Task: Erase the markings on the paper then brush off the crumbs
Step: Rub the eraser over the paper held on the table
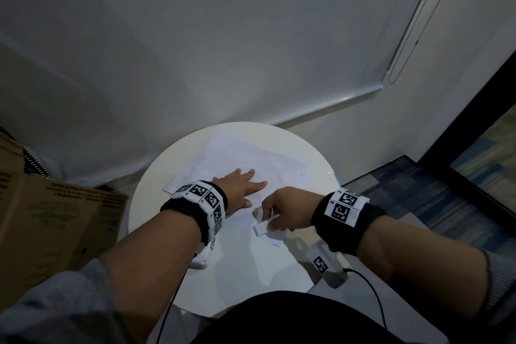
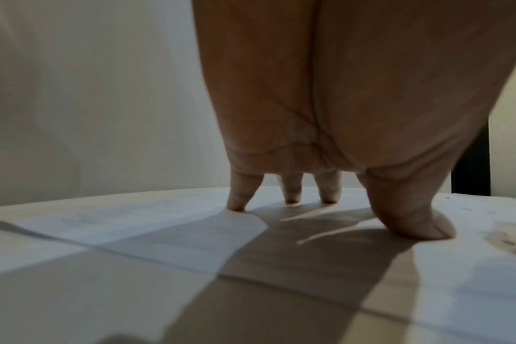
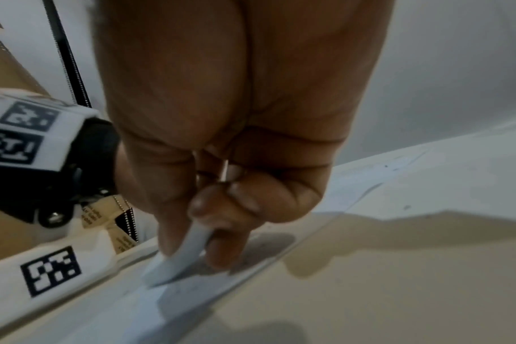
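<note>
A white sheet of paper [image 1: 251,159] lies on the round white table [image 1: 156,204], with faint pencil marks on it [image 2: 83,218]. My left hand [image 1: 243,187] lies flat on the paper, fingers spread and straight, fingertips [image 2: 236,207] pressing the sheet. My right hand [image 1: 275,212] pinches a white eraser [image 1: 261,227] between thumb and fingers at the sheet's near edge. In the right wrist view the eraser [image 3: 177,260] touches the paper [image 3: 368,177] with its lower end. A few dark specks lie on the sheet [image 3: 407,207].
A cardboard box [image 1: 55,220] stands left of the table. A white tagged device [image 1: 321,262] with a black cable sits at the table's near right edge. A wall and a roller blind [image 1: 335,100] rise behind the table. Blue carpet [image 1: 418,190] lies to the right.
</note>
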The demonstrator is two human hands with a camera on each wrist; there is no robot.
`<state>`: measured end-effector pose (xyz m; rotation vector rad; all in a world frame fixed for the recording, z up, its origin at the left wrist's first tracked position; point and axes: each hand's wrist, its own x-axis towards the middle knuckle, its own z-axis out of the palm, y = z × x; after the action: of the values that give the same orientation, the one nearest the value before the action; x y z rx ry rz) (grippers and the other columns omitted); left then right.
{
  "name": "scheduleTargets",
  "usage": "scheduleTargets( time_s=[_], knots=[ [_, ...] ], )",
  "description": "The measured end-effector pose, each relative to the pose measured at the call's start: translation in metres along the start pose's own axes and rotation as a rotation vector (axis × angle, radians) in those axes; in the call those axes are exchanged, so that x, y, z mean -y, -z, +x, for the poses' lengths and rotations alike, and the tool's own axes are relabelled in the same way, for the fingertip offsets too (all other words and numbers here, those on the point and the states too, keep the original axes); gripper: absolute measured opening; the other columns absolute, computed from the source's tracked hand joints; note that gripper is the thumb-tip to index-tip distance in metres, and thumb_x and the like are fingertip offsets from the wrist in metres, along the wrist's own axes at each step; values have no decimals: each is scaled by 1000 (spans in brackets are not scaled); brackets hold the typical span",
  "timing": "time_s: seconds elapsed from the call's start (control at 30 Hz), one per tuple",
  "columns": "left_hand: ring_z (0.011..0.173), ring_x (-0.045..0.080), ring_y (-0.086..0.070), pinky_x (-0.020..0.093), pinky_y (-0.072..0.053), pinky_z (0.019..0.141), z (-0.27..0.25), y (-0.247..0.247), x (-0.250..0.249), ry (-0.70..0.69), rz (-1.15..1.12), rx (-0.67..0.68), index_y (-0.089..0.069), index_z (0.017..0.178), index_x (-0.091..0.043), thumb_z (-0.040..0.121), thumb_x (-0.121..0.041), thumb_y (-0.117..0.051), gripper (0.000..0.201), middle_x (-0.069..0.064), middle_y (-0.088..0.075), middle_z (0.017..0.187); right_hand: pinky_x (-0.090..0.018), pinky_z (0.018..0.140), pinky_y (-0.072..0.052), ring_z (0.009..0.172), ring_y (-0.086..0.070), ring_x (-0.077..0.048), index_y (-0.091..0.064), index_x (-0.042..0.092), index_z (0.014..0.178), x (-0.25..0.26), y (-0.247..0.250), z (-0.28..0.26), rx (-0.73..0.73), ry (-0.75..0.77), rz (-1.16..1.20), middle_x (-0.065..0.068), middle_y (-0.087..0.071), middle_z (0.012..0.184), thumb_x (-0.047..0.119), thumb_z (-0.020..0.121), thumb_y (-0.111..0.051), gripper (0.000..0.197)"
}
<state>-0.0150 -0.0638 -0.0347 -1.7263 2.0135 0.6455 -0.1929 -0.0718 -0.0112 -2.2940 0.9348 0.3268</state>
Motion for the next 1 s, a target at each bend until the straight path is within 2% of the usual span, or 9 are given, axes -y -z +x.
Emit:
scheduleTargets(
  time_s=[0.13,0.27,0.4,0.53,0.57,0.67,0.73,0.9,1.0],
  knots=[
    [150,24,8,63,-15,113,-4,3,-4,10,21,11,-3,154,-42,104,-29,-43,65,-6,11,163,-17,53,-39,52,-50,-4,-64,16,101,-12,11,0,-142,-83,7,-4,-64,86,18,86,-62,15],
    [150,25,9,62,-15,114,-7,6,-5,1,12,15,-4,154,-42,104,-28,-42,64,-5,11,163,-17,50,-43,45,-50,-5,-65,15,97,-13,5,-6,64,-52,26,-2,-63,72,17,84,-65,12],
    [150,24,10,63,-14,115,-8,5,-5,-2,9,21,-3,154,-42,104,-28,-42,64,-5,12,163,-20,59,-39,60,-50,-8,-64,16,101,-21,15,-4,-151,-124,-29,2,-57,83,19,87,-62,15],
    [150,24,10,62,-14,116,-9,5,-4,-4,20,27,-1,154,-42,104,-30,-42,66,-6,12,163,-18,51,-41,49,-50,-6,-62,21,94,-20,15,-9,42,-86,-52,-3,-63,83,18,85,-64,10],
    [150,24,10,62,-14,116,-9,5,-3,-7,30,31,0,154,-42,104,-31,-43,66,-6,13,163,-19,53,-41,51,-49,-7,-64,19,97,-21,16,-10,5,-87,-59,-1,-62,84,18,86,-64,11],
    [150,25,10,59,-16,116,-9,4,-1,-21,56,56,3,154,-40,103,-36,-43,68,-4,14,163,-20,65,-37,67,-50,-13,-65,14,101,-40,28,-7,-351,-195,43,-1,-60,92,21,88,-63,15],
    [150,25,11,55,-15,118,-13,5,-2,-21,45,70,3,154,-38,103,-39,-41,68,-4,15,163,-22,68,-38,72,-51,-16,-64,15,97,-51,33,-7,-435,-261,82,-6,-63,98,20,87,-63,12],
    [151,17,3,38,-7,121,-28,15,-5,-25,-47,84,-8,155,-34,101,-43,-45,66,-6,5,164,-12,48,-39,47,-52,-3,-62,20,92,-56,22,-13,-245,-235,109,-2,-64,81,15,85,-62,8],
    [149,13,-8,32,-10,118,-40,18,-12,-18,-16,91,-14,156,-31,101,-42,-46,64,-7,-5,164,-18,54,-36,60,-46,-8,-64,18,96,-58,14,-15,-282,-208,90,1,-56,87,17,86,-63,10]
  ],
)
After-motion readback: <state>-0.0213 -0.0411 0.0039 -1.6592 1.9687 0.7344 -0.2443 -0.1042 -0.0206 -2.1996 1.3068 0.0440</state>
